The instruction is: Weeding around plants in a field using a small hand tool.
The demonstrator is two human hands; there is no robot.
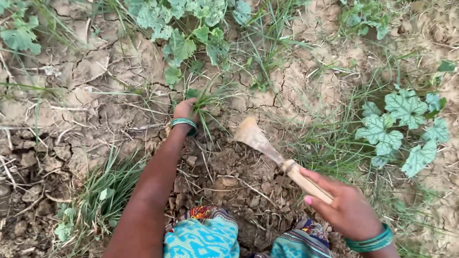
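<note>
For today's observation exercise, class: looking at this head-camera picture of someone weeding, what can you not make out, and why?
- Head view: the left hand fingers are buried in the grass tuft, so the grip is hidden.
- The wooden handle end is covered by the right hand.
- The blade is dirt-coated; its edge cannot be read.
- Both arms are cut off by the bottom edge.

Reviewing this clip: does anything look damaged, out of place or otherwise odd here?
Nothing stands out. The left hand grips a grass tuft and the right hand holds a hand hoe, its blade intact, raised over broken soil. The ground is dry and cracked throughout.
</note>
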